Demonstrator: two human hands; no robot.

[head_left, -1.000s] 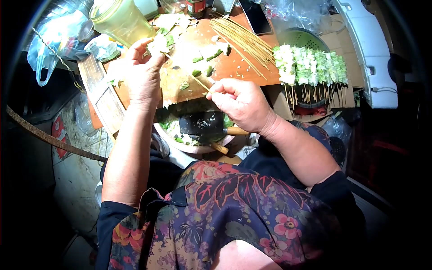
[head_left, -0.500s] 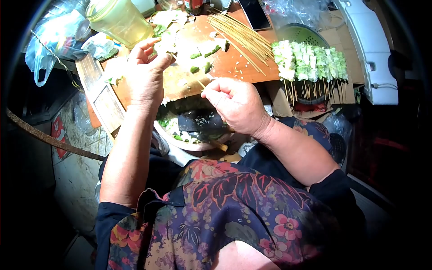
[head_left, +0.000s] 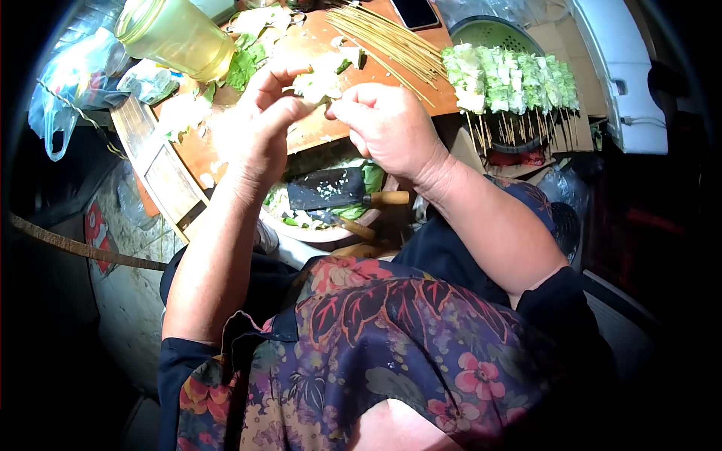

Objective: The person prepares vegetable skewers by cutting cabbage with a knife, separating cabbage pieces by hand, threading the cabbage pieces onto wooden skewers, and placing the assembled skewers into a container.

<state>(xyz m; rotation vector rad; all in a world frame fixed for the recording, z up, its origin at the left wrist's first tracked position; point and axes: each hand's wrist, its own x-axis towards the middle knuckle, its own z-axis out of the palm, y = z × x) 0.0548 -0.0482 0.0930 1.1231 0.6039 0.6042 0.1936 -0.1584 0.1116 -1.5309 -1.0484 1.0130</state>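
Observation:
My left hand is closed, its thumb and fingers pinching a pale green cabbage leaf piece above the orange board. Close beside it, my right hand is closed in a pinch at the leaf's right edge. A thin bamboo skewer showed in that hand a moment earlier; now the fingers mostly hide it. Loose bamboo skewers lie in a pile beyond my hands. To the right, finished skewers of cabbage rest in a row over a green colander.
Below the board stands a bowl of greens, a dark cleaver lying across it. A yellowish translucent container stands at the back left, near plastic bags. A phone lies behind the skewers. White foam edges the right.
My hands have come together, the right one moving up to the leaf in the left. The view has shifted slightly, and more of the bowl and cleaver shows.

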